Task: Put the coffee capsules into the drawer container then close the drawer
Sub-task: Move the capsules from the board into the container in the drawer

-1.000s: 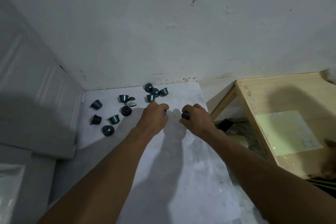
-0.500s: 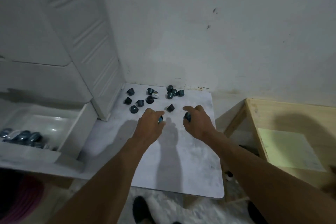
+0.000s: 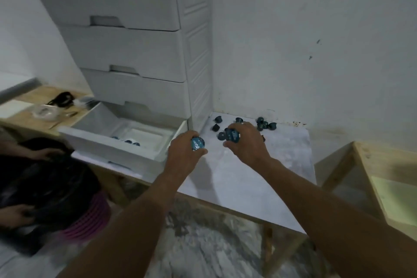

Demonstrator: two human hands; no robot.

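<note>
My left hand [image 3: 184, 150] grips a dark teal coffee capsule [image 3: 198, 143], lifted above the white table [image 3: 248, 178] just right of the open bottom drawer [image 3: 126, 140]. My right hand [image 3: 247, 142] holds another teal capsule [image 3: 232, 136] a little further right. Several loose capsules [image 3: 262, 124] lie at the table's back edge by the wall. A few capsules [image 3: 128, 141] sit inside the drawer. The drawer belongs to a white drawer unit [image 3: 135, 52].
A wooden table [image 3: 383, 178] stands at the right. Left of the drawer, a wooden surface [image 3: 45, 110] holds small clutter. Another person's hands and a black bag [image 3: 40, 187] over a pink basket [image 3: 90, 216] are at the lower left.
Both hands have lifted off the table with one capsule each and moved left toward the drawer. My view has swung left, bringing the open drawer and the unit into sight.
</note>
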